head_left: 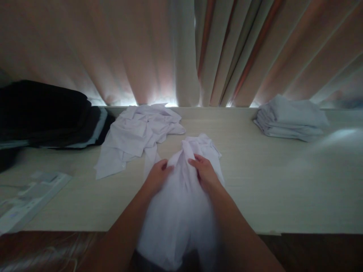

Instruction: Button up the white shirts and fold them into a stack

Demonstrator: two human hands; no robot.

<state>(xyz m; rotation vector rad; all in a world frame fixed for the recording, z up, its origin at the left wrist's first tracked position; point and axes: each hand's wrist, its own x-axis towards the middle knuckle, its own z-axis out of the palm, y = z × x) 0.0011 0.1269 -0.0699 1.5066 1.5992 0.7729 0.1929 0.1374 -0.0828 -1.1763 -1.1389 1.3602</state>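
Observation:
A white shirt (181,204) hangs from the tabletop over the front edge toward me, its upper end bunched on the table. My left hand (159,174) pinches the cloth on the left side, thumb on top. Opposite it, my right hand (206,173) grips the shirt with thumb and fingers closed on a fold. The lower part of the shirt is blurred and drops between my forearms. Just beyond my left hand lies a crumpled heap of white cloth (138,130), with a small button showing near its lower edge.
A stack of dark folded clothes (42,113) stands at the left of the pale table (283,181). In front of it lies a white power strip (34,200) with plugs. Folded white clothes (292,119) sit at the back right. Curtains (141,49) hang behind the table.

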